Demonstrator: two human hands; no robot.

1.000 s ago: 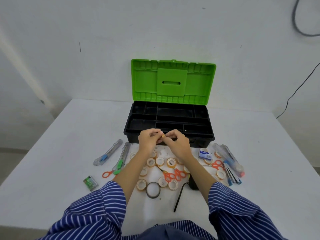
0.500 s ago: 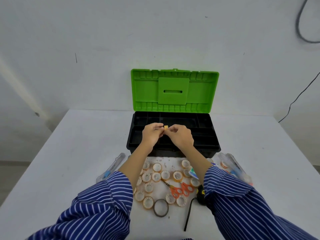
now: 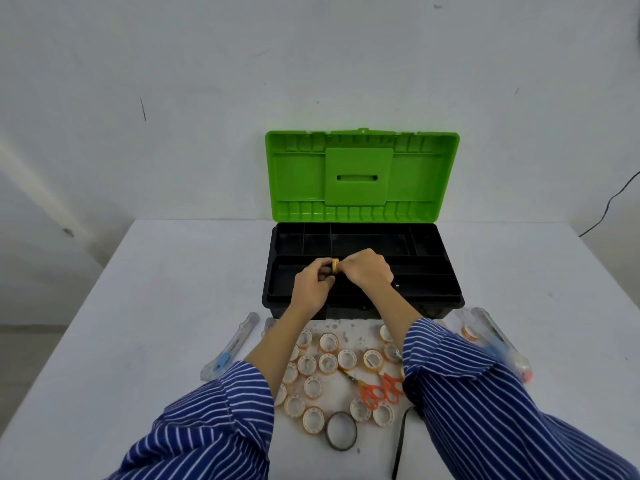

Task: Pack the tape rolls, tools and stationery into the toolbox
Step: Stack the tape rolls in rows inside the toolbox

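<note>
The black toolbox [image 3: 446, 299] stands open at the table's middle, its green lid [image 3: 360, 174] upright behind. Over its front tray, my left hand [image 3: 311, 287] and my right hand [image 3: 367, 270] meet and pinch one small yellow tape roll [image 3: 335, 266] between their fingertips. Several more small tape rolls [image 3: 327, 363] lie scattered on the table in front of the box, between my forearms. Orange scissors [image 3: 379, 391] lie among them, and a larger dark tape ring [image 3: 342, 430] sits nearest to me.
A clear utility knife [image 3: 230, 348] lies left of the rolls. More clear-handled tools [image 3: 495, 341] and an orange roll [image 3: 469, 332] lie at the right. A black cord [image 3: 400, 441] runs toward me. The wall stands close behind the box.
Both hands have moved forward from the table's edge of the box to above its front tray, carrying the small tape roll. My head has leaned forward and up.
</note>
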